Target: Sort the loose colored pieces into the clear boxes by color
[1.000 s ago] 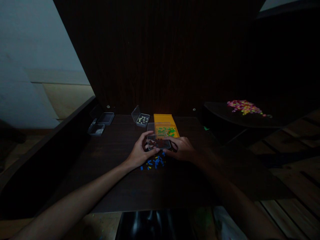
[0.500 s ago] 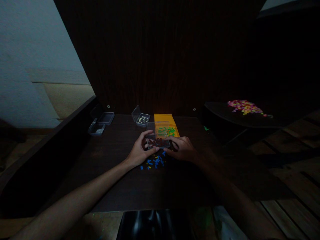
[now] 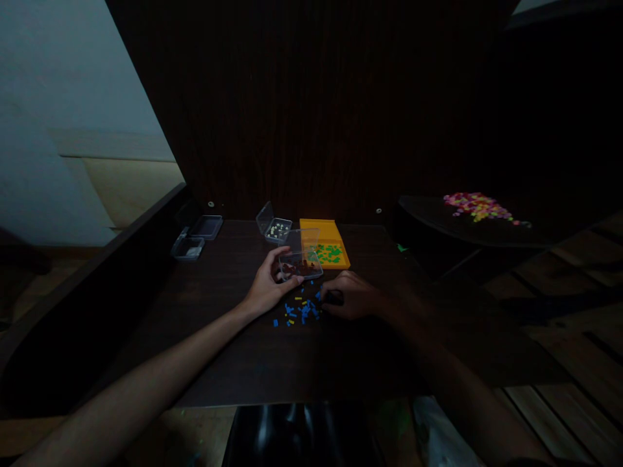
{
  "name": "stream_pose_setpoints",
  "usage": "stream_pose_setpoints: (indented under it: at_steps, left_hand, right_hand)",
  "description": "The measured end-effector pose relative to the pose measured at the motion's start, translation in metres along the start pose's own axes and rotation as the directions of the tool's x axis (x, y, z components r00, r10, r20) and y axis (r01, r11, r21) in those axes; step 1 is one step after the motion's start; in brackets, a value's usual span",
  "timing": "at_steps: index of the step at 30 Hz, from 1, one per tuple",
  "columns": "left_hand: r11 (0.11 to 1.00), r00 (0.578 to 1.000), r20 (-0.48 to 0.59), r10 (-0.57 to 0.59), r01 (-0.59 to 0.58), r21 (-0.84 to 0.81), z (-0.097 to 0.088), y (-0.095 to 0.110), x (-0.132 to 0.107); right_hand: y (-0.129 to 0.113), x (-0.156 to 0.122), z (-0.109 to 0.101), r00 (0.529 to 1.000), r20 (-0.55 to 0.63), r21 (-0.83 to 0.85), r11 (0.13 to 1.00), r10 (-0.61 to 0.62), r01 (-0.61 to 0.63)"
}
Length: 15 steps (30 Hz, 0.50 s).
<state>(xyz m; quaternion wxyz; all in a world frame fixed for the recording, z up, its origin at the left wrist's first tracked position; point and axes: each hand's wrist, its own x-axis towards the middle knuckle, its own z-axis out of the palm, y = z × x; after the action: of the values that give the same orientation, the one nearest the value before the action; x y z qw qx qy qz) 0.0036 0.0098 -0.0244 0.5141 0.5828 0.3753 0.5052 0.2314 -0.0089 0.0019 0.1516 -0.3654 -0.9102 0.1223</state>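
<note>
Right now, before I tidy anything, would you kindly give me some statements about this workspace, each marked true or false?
1. The left hand holds an open clear box containing reddish-brown pieces. True.
2. The right hand is touching that clear box. False: it is apart from it, beside the blue and yellow pieces.
3. The orange case contains green pieces. True.
4. The small box with pale pieces has its lid closed. False: its lid stands open.
5. The pink and yellow heap lies inside the orange case. False: it sits on the dark shelf at the right.
</note>
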Motion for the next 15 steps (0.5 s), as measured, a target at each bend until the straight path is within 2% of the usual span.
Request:
stream_pose_setpoints:
  at_steps: [8,15]
  left_hand:
    - [1.000,1.000,0.017,-0.002,0.003,-0.023,0.0007,-0.0007,0.0000]
    - [1.000,0.999,0.028,0.017,-0.017,0.000,-0.0001,-0.0023,0.0003]
  right_hand:
    - [-0.0015,0.0069,-0.0008,0.993,0.108,0.073,0.996,0.044,-0.053]
    - [-0.0002,0.0078,0.0007,0.990,0.124,0.120,0.990,0.063,-0.078]
